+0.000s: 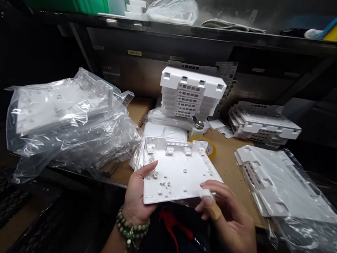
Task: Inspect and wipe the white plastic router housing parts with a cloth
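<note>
A white plastic housing panel (176, 175) with small clips and posts on its inner face is held tilted in front of me. My left hand (139, 195) grips it by the left edge, thumb over the top face. My right hand (229, 214) is by the near right corner, fingers curled, a tan band around one digit. A small white piece (205, 193) shows at its fingertips; its kind is unclear, and it overlaps the panel's edge in view. Behind the panel lies a roll of yellowish tape (209, 148).
Bagged white panels (65, 108) are heaped at left. Stacked housings (193, 86) stand at the back, near a small bottle with a metal top (198, 125). More housings (263, 123) and a bagged panel (287, 182) lie right. A shelf (173, 28) crosses above; a red-handled tool (173, 225) is below.
</note>
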Motion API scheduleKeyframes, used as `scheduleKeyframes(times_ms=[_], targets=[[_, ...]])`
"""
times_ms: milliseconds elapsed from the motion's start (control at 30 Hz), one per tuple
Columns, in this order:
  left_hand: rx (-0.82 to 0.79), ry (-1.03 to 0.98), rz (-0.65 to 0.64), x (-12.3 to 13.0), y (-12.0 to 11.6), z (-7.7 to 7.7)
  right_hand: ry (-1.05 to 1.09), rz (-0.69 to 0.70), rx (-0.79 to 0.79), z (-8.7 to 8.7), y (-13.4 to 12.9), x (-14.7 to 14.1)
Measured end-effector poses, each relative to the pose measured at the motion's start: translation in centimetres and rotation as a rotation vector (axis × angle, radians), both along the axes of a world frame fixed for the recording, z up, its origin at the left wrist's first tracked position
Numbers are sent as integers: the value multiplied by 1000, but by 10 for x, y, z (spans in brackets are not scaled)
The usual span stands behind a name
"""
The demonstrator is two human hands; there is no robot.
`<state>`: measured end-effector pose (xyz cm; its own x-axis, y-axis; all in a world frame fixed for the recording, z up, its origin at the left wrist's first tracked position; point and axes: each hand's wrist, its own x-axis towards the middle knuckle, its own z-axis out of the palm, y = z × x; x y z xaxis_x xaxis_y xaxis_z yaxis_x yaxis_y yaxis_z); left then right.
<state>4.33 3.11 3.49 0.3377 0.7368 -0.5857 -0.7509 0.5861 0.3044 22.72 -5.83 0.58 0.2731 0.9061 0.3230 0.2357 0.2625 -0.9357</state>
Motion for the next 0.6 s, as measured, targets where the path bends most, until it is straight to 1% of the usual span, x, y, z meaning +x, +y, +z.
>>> scheduleKeyframes(times_ms=[33, 100, 200, 300, 467, 600], targets=[[3, -9, 16, 4, -2, 3, -110, 4, 52, 7, -1, -4], [51, -17, 73, 12, -6, 8, -278, 69, 164, 20, -1, -17], [187, 5, 177, 21, -12, 11, -342, 182, 249, 32, 2, -39], [258, 51, 214, 20, -16, 9, -382, 229, 294, 31, 4, -49], [265, 63, 226, 14, -17, 4, -422, 222, 277, 25, 3, -46], [254, 46, 211, 15, -17, 8, -390, 244, 292, 24, 0, -55]])
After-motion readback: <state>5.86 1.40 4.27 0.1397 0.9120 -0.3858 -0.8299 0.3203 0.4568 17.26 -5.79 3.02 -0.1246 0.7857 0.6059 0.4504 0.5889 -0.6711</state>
